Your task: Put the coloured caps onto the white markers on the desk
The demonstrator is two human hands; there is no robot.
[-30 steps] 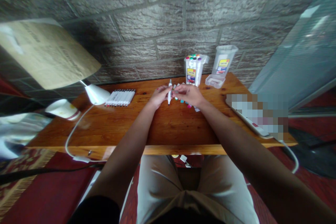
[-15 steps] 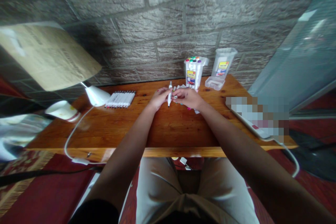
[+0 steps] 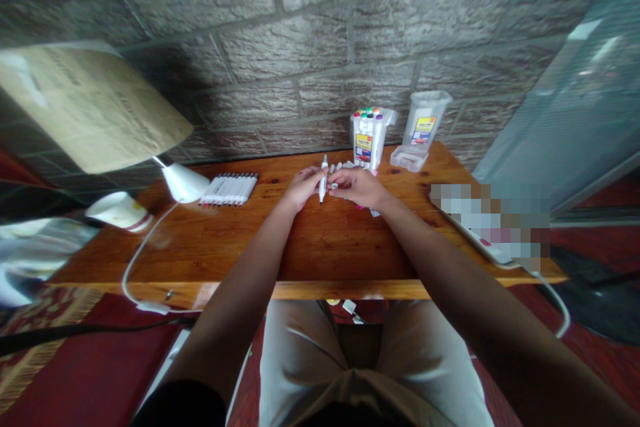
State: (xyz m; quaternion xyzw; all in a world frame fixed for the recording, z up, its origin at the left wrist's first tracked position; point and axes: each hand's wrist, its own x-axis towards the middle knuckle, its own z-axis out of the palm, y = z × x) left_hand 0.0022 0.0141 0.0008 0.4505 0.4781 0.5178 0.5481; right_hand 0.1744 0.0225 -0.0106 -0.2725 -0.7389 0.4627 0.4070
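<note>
My left hand (image 3: 301,188) is closed on a white marker (image 3: 323,183), held nearly upright with a grey upper end and a dark lower tip. Close beside it, my right hand (image 3: 359,187) pinches a small white round piece (image 3: 335,186) that looks like a marker cap. Several loose markers (image 3: 339,166) lie on the table behind and under the right hand, partly hidden by it. Just beyond stands a clear case (image 3: 364,147) of markers with coloured caps.
A row of white markers (image 3: 229,189) lies left, near the lamp (image 3: 183,183) and a paper cup (image 3: 119,211). An uncovered clear case (image 3: 427,121) and its lid (image 3: 410,158) stand back right. A blurred-out device (image 3: 480,233) sits on the right, its cable over the edge.
The right fingers have shifted very slightly around the small round piece. The marker stays in the left hand, and everything else keeps its place.
</note>
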